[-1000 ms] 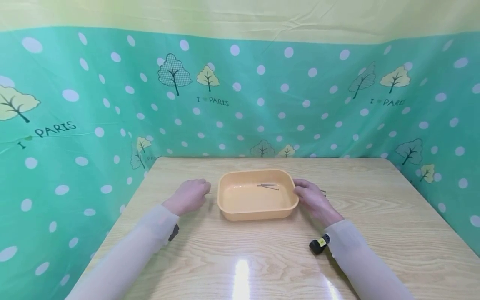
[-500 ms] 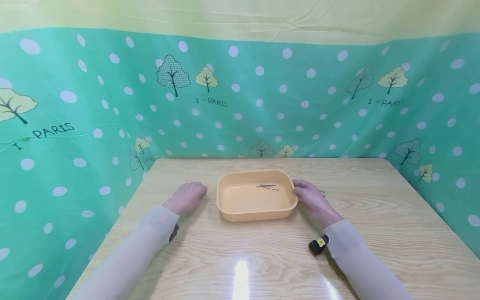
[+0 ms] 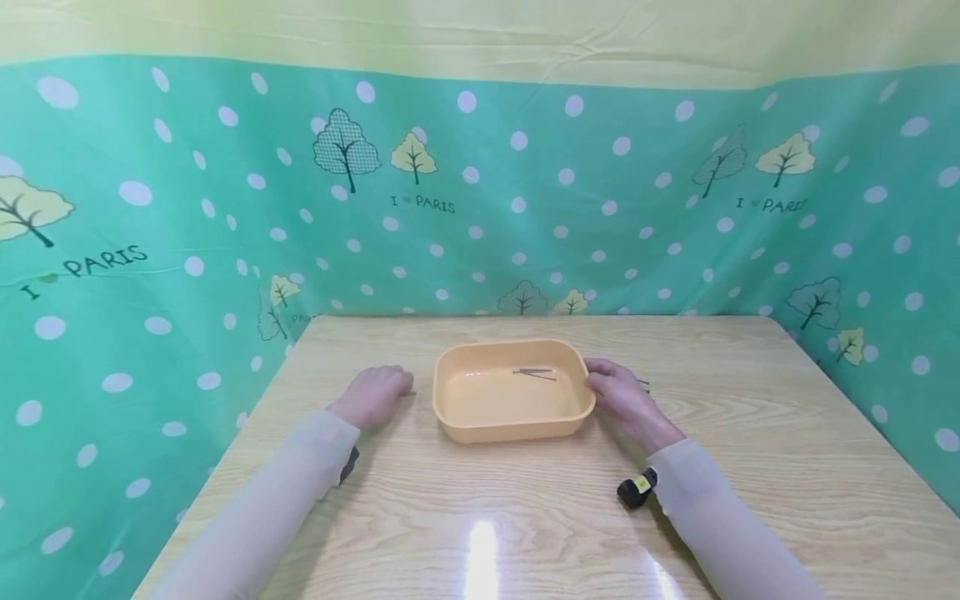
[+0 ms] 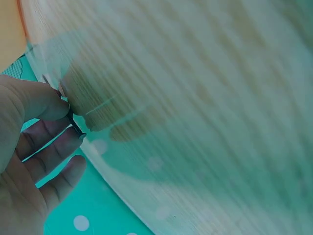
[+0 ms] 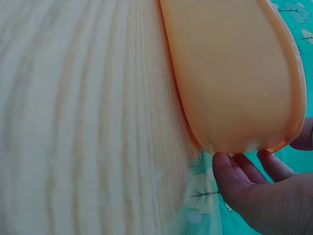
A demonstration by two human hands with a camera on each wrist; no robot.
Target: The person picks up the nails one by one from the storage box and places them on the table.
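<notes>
An orange-yellow plastic tray (image 3: 480, 432) rests on the wooden table, with several thin nails (image 3: 534, 374) lying inside toward its back right. To the left of the tray, low over the tabletop, my left hand (image 3: 372, 395) pinches a dark nail (image 4: 77, 128) between thumb and fingers; its headed end sticks out past the fingertips in the left wrist view. At the tray's right end is my right hand (image 3: 626, 400). Its fingertips (image 5: 222, 164) touch the outer end wall, the fingers spread and only slightly bent.
Tips of more nails (image 3: 645, 382) show on the table just beyond the right hand, which hides the rest. A green dotted curtain (image 3: 480, 242) hangs behind the table (image 3: 450, 517) and along both sides.
My left hand has drawn a little left, away from the tray, and slightly lower, with the nail still pinched. The right hand stays at the tray's end.
</notes>
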